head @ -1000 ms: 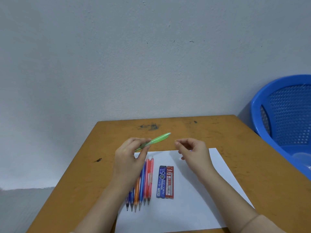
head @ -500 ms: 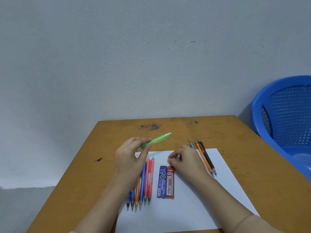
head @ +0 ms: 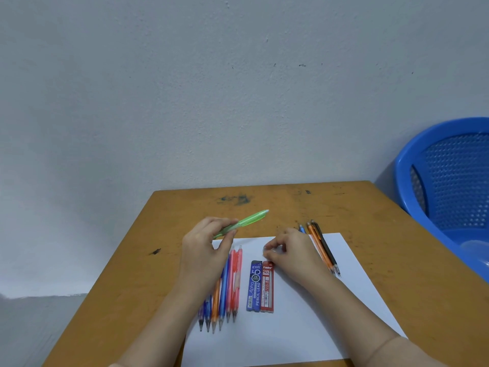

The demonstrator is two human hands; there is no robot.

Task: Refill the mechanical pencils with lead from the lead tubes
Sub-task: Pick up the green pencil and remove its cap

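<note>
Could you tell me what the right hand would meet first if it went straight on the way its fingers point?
Probably the top end of the red lead tube, just below the right hand's curled fingertips; its height is unclear, so the white paper could come first.

the right hand [head: 293,256] has dropped from mid-air to the top of the red lead tube [head: 266,287].

— What's behind the table [head: 127,274]?
— A plain grey-white wall [head: 238,102], evenly lit, with a few dark flecks.
— To the table's right?
— A blue perforated plastic basket [head: 449,181], perhaps a chair; the frame cuts it off.
— Left?
— Grey floor [head: 39,329]. The ochre tabletop has a dark smudge [head: 234,200] near its far edge.
</note>
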